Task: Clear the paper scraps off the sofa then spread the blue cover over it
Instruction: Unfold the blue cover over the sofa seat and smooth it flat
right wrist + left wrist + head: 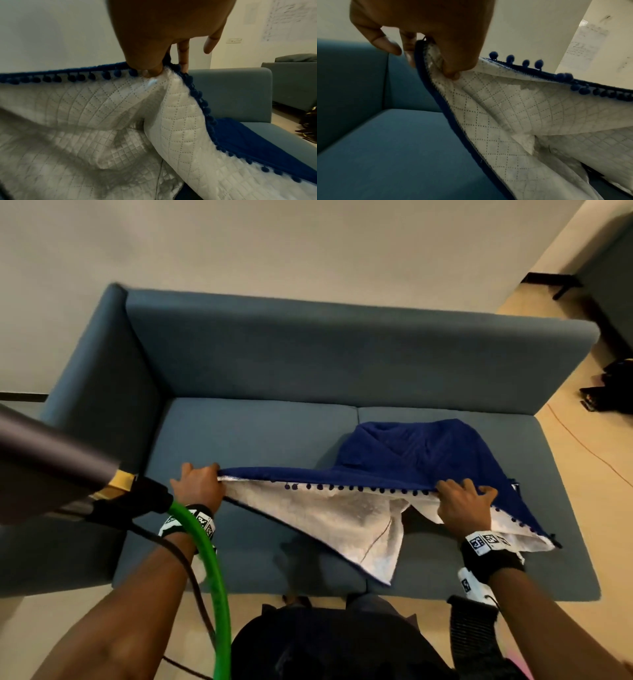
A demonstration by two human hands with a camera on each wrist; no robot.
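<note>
The blue cover [407,453], with a white quilted underside [329,518] and a pom-pom trimmed edge, lies bunched on the right seat of the teal sofa [239,436]. I hold its near edge lifted and stretched between both hands. My left hand [200,484] pinches one corner above the left seat; the left wrist view shows thumb and fingers of that left hand [436,56] clamped on the cover's hem [436,89]. My right hand [462,498] pinches the trimmed edge further right, and in the right wrist view this hand [154,67] grips the cover's white lining [102,101]. No paper scraps show on the sofa.
A green hose [205,553] and a dark tube [51,453] cross the lower left of the head view, in front of the sofa arm. Dark items [609,385] lie on the floor to the right. A second sofa [295,81] stands beyond the right end.
</note>
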